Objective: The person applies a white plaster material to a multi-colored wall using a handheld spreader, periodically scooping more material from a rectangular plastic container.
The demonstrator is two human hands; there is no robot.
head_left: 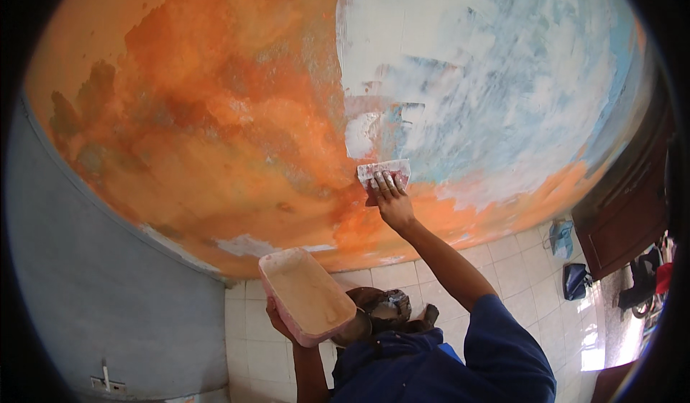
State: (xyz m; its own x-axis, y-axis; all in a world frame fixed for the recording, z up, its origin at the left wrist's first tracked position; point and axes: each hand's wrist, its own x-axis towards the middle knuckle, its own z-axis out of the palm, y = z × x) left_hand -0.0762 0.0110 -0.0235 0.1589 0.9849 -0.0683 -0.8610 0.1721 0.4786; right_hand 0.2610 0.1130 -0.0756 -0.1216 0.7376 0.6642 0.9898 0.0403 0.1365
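Head view | right hand: grip clamped on scraper, its edge against patchy orange-and-white wall | left hand: grip clamped on pink tub of pale paste, below and left of scraper | step: seemingly spreading paste | next move likely calls for flat, even pressure

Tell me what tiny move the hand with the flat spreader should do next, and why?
I'd guess the right hand could sweep the spreader up over the streaky orange gap just above it. Orange shows through there, with a white patch on its left and pale coating on its right.
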